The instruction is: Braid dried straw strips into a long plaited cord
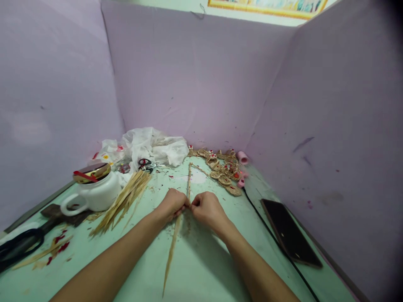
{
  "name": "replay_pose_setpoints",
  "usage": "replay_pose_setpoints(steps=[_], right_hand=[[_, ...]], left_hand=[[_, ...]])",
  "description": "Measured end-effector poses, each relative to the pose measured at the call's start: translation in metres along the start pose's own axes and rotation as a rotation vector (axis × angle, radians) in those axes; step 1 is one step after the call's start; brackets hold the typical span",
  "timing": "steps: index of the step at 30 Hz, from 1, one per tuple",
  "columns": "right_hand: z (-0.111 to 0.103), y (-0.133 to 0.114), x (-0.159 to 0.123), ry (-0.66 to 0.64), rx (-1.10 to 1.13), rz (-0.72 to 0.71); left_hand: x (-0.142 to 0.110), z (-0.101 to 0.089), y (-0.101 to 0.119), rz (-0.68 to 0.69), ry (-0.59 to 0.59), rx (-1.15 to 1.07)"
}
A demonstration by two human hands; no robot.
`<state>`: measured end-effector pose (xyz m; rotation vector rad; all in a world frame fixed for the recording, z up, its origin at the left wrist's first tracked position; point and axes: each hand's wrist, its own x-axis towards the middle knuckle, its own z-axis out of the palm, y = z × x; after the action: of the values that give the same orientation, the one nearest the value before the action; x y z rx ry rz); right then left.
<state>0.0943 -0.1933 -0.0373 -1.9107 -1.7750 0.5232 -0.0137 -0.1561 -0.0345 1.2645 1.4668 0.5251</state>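
A thin twisted cord (189,180) of dried plant fibre runs away from me across the pale green table. My left hand (174,203) pinches its near end, fingers closed. Close against it, my right hand (208,209) also pinches the cord between thumb and fingers. From under the left hand a loose flat fibre strip (171,256) trails toward me over the tabletop. The far end of the cord bends to the right, toward a pile of coiled fibre rounds (225,180) with red and white beads. A bundle of dried strips (126,201) lies left of my hands.
On the left stand a white mug (99,195) with a gold lid, large dark-handled scissors (28,243) and small scissors (146,165). White plastic bags (154,144) lie behind. At right are a phone (291,233), a black cable (261,218) and a pink tool (241,182). Lilac walls enclose the table.
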Motion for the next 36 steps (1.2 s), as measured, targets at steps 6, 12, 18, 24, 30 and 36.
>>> replay_pose_setpoints(steps=[6,12,18,24,30,36], right_hand=[[0.0,-0.002,-0.006,-0.046,0.0,-0.15],[-0.007,0.014,0.011,-0.032,0.468,0.081],[0.005,0.002,0.009,-0.325,0.986,0.318],[0.011,0.002,0.009,-0.238,0.799,0.259],[0.012,0.007,0.011,-0.182,0.851,0.3],[0.015,0.008,0.01,-0.184,0.97,0.349]], left_hand=[[0.006,-0.006,-0.007,0.102,-0.117,-0.083],[0.01,-0.019,-0.007,0.159,-0.275,-0.081],[0.015,-0.023,-0.01,0.161,-0.316,-0.079],[0.014,-0.022,-0.009,0.209,-0.309,0.039],[0.004,-0.026,0.0,0.24,-0.16,0.346],[-0.03,-0.005,0.004,0.372,0.13,0.789]])
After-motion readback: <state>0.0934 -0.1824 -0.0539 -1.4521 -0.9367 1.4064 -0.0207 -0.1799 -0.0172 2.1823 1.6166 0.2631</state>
